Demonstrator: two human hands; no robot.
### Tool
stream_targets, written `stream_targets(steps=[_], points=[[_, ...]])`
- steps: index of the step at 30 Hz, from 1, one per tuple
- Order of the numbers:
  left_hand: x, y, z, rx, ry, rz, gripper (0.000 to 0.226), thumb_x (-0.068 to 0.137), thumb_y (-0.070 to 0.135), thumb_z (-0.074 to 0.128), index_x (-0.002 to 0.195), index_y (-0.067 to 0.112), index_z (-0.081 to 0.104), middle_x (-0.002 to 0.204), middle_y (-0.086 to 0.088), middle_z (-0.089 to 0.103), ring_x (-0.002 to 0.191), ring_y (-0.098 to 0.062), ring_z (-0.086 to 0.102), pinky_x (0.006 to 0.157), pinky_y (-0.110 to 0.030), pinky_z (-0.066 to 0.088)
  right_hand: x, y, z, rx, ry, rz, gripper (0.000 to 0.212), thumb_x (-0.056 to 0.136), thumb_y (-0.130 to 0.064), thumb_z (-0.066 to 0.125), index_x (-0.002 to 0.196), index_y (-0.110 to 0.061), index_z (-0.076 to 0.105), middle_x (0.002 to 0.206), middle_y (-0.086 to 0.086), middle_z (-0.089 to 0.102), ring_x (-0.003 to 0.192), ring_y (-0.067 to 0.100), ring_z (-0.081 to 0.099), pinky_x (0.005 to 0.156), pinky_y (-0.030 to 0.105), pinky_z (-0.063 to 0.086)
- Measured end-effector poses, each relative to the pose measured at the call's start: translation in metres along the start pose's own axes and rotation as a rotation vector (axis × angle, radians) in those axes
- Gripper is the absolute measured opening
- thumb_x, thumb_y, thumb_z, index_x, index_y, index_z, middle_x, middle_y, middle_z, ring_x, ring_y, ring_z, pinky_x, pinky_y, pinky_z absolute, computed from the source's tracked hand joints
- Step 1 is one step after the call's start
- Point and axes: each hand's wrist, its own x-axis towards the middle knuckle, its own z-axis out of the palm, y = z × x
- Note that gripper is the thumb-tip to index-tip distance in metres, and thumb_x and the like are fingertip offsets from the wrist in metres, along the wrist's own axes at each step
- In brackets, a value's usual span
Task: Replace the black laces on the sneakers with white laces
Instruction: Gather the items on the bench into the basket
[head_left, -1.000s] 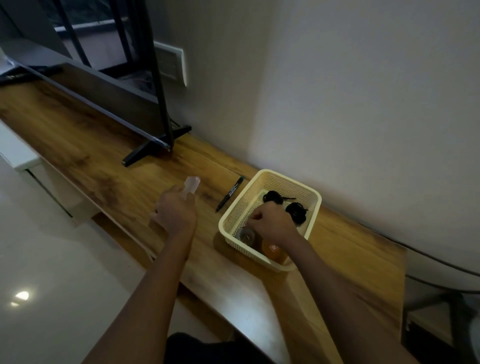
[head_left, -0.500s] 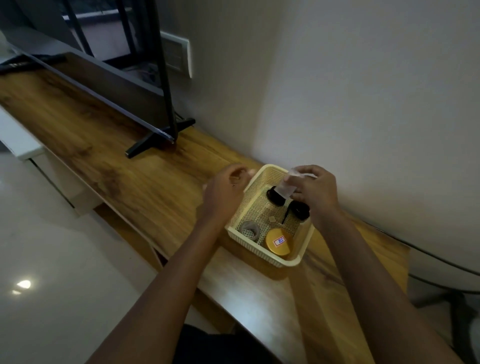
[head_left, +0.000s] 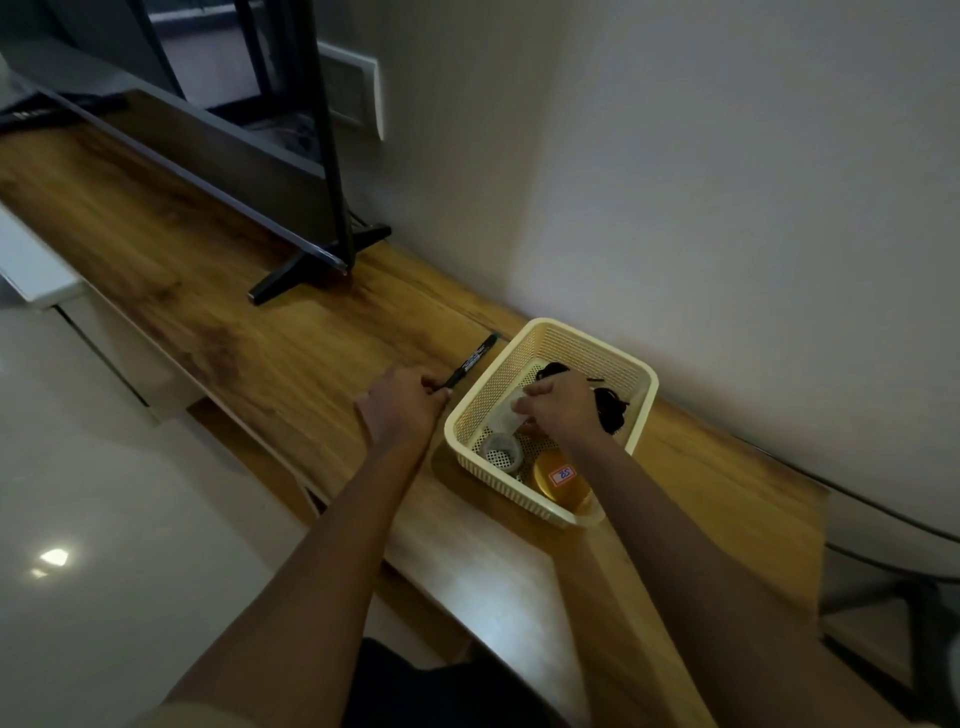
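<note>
Laces (head_left: 613, 410) in basket (head_left: 480, 397) look soft, light; grab mid-bundle. Your R hand (head_left: 558, 410) pinches clear packet (head_left: 510, 414), L hand (head_left: 402, 408) grips marker (head_left: 471, 359).

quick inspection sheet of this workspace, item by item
surface: wooden shelf
job's things: black laces bundled in cream basket; sneakers, white laces not seen
clutter: tape roll, orange-lidded jar in basket
grippers: left hand grips black marker; right hand pinches pale packet
cables: dark cable by wall, right
surroundings: TV on stand, wall panel
</note>
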Motion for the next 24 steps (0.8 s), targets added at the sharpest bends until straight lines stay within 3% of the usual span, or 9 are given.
stream_targets(steps=[3, 7, 9, 11, 13, 16, 19, 21, 24], points=[[-0.003, 0.005, -0.006, -0.033, 0.074, -0.081, 0.015, 0.087, 0.032, 0.064, 0.096, 0.024, 0.073, 0.103, 0.005, 0.07, 0.098, -0.016, 0.061, 0.089, -0.034, 0.028, 0.002, 0.001, 0.003, -0.062, -0.005, -0.028, 0.017, 0.082, 0.0, 0.068, 0.094, 0.011, 0.067, 0.097, 0.026, 0.067, 0.086, 0.035, 0.066, 0.079, 0.05, 0.055], [-0.003, 0.015, -0.026, -0.292, 0.159, -0.12, 0.015, 0.085, 0.033, 0.066, 0.09, 0.023, 0.075, 0.092, 0.008, 0.072, 0.091, -0.014, 0.064, 0.092, -0.035, 0.035, 0.0, -0.004, -0.01, 0.098, 0.113, -0.014, 0.013, 0.087, 0.001, 0.06, 0.093, 0.002, 0.07, 0.083, 0.012, 0.066, 0.068, 0.019, 0.059, 0.066, 0.036, 0.054], [-0.006, 0.028, -0.036, -0.512, 0.078, -0.03, 0.011, 0.083, 0.029, 0.069, 0.088, 0.021, 0.074, 0.081, 0.011, 0.07, 0.084, -0.009, 0.065, 0.081, -0.026, 0.048, -0.004, -0.014, -0.028, 0.33, 0.234, 0.003, 0.016, 0.089, 0.0, 0.056, 0.083, -0.009, 0.068, 0.079, 0.006, 0.063, 0.063, 0.015, 0.06, 0.059, 0.029, 0.055], [-0.012, 0.044, -0.044, -0.614, -0.087, 0.082, 0.002, 0.082, 0.023, 0.072, 0.083, 0.021, 0.073, 0.074, 0.015, 0.065, 0.077, -0.001, 0.063, 0.074, -0.018, 0.048, -0.008, -0.028, -0.05, 0.594, 0.26, 0.007, 0.01, 0.09, -0.004, 0.056, 0.094, -0.009, 0.063, 0.085, 0.009, 0.061, 0.067, 0.018, 0.061, 0.057, 0.026, 0.052], [-0.018, 0.056, -0.043, -0.559, -0.189, 0.211, 0.008, 0.079, 0.024, 0.075, 0.075, 0.03, 0.07, 0.073, 0.019, 0.063, 0.079, -0.004, 0.063, 0.086, -0.032, 0.049, -0.014, -0.037, -0.071, 0.747, 0.188, -0.024, 0.016, 0.09, -0.006, 0.058, 0.106, -0.005, 0.058, 0.086, 0.011, 0.059, 0.068, 0.021, 0.061, 0.057, 0.026, 0.052], [-0.023, 0.063, -0.035, -0.445, -0.231, 0.353, 0.008, 0.076, 0.028, 0.077, 0.075, 0.032, 0.071, 0.073, 0.023, 0.06, 0.081, -0.006, 0.062, 0.095, -0.051, 0.042, -0.018, -0.037, -0.091, 0.688, 0.117, -0.077, 0.013, 0.088, 0.004, 0.057, 0.098, -0.004, 0.061, 0.085, 0.014, 0.06, 0.067, 0.022, 0.062, 0.059, 0.026, 0.053], [-0.028, 0.066, -0.031, -0.211, -0.208, 0.477, 0.01, 0.077, 0.038, 0.074, 0.08, 0.029, 0.071, 0.076, 0.02, 0.056, 0.08, 0.001, 0.053, 0.104, -0.046, 0.026, -0.015, -0.028, -0.094, 0.575, 0.164, -0.051, 0.019, 0.086, 0.005, 0.059, 0.102, -0.003, 0.06, 0.081, 0.013, 0.061, 0.063, 0.02, 0.062, 0.055, 0.025, 0.052], [-0.035, 0.071, -0.029, -0.008, -0.171, 0.55, 0.014, 0.08, 0.044, 0.07, 0.084, 0.031, 0.07, 0.083, 0.018, 0.059, 0.091, -0.002, 0.052, 0.103, -0.041, 0.015, -0.007, -0.018, -0.088, 0.447, 0.239, -0.032, 0.019, 0.086, 0.004, 0.06, 0.102, -0.006, 0.057, 0.08, 0.013, 0.062, 0.059, 0.02, 0.061, 0.052, 0.026, 0.049], [-0.04, 0.075, -0.024, 0.214, -0.188, 0.577, 0.018, 0.08, 0.047, 0.068, 0.09, 0.032, 0.071, 0.096, 0.013, 0.065, 0.11, -0.012, 0.048, 0.103, -0.044, 0.013, 0.009, -0.005, -0.074, 0.174, 0.31, -0.028, 0.014, 0.085, 0.001, 0.062, 0.096, -0.007, 0.057, 0.086, 0.019, 0.065, 0.059, 0.021, 0.062, 0.054, 0.031, 0.052]])
